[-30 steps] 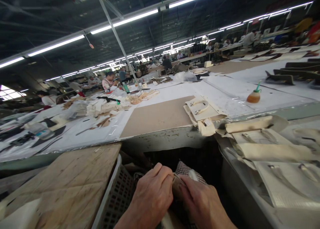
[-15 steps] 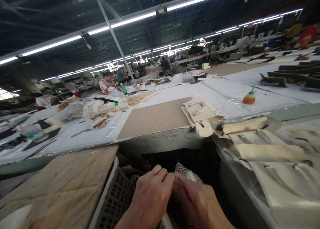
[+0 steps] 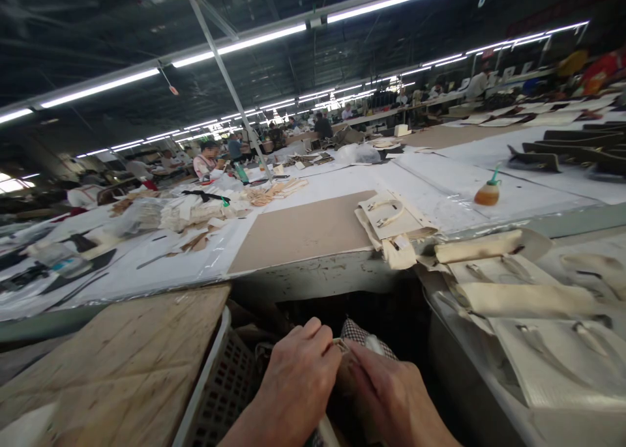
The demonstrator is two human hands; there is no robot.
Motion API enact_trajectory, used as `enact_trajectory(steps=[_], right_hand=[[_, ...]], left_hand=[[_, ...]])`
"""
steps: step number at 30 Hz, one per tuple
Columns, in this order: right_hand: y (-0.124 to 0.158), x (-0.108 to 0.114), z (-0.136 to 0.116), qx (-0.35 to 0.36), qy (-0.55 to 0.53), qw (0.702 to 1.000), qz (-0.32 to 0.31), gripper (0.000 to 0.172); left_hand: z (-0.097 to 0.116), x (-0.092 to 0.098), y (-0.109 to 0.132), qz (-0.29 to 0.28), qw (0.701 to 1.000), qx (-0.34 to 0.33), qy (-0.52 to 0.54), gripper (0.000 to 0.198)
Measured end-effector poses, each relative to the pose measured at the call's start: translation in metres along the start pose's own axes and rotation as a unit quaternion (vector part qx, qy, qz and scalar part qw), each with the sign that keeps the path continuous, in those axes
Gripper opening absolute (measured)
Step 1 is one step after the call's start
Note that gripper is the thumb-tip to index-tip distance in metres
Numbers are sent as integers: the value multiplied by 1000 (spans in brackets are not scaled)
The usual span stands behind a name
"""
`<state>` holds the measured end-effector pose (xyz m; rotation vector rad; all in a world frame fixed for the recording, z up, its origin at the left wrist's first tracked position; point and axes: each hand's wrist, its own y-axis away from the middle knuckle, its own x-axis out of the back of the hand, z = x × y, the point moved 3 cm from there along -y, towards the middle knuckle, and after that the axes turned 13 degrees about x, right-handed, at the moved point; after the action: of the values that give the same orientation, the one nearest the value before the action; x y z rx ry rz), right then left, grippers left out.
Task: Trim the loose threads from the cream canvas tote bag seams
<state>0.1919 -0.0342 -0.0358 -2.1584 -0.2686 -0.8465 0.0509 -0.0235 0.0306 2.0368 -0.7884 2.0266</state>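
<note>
My left hand (image 3: pixel 303 375) is closed, its fingers curled over the edge of a cream-coloured piece (image 3: pixel 341 345). My right hand (image 3: pixel 391 385) pinches the same piece from the other side, thumb and fingers together. Most of the piece is hidden under my hands, so I cannot make out its kind. Just behind my right hand lies a checked cloth (image 3: pixel 357 331) with a small white object (image 3: pixel 375 344) on it. Cream handbag parts with handles (image 3: pixel 552 356) lie to the right, and another cream bag piece (image 3: pixel 391 219) rests at the table edge ahead.
On the left, a plastic basket (image 3: pixel 222 382) stands beside a brown board (image 3: pixel 112 362). Across the white-covered table (image 3: pixel 323 186) are a brown sheet (image 3: pixel 303 229), a glue bottle (image 3: pixel 488 189), scrap piles (image 3: pixel 188 212) and dark pieces (image 3: pixel 577 144). Several people work farther back.
My hands have shifted only slightly, the left one a little up and leftward. More of the cream piece's edge now shows between them.
</note>
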Motion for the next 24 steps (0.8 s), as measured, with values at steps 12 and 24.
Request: enact_trajectory(steps=[12,24], right_hand=[[7,-7,5,43,69,995,-50,42],[-1,-6,5,19,39,995,-89,42]], left_hand=[[-13,-11,7,52,980,-46,186,17],[-20,-14,5,77,967,-43,237,18]])
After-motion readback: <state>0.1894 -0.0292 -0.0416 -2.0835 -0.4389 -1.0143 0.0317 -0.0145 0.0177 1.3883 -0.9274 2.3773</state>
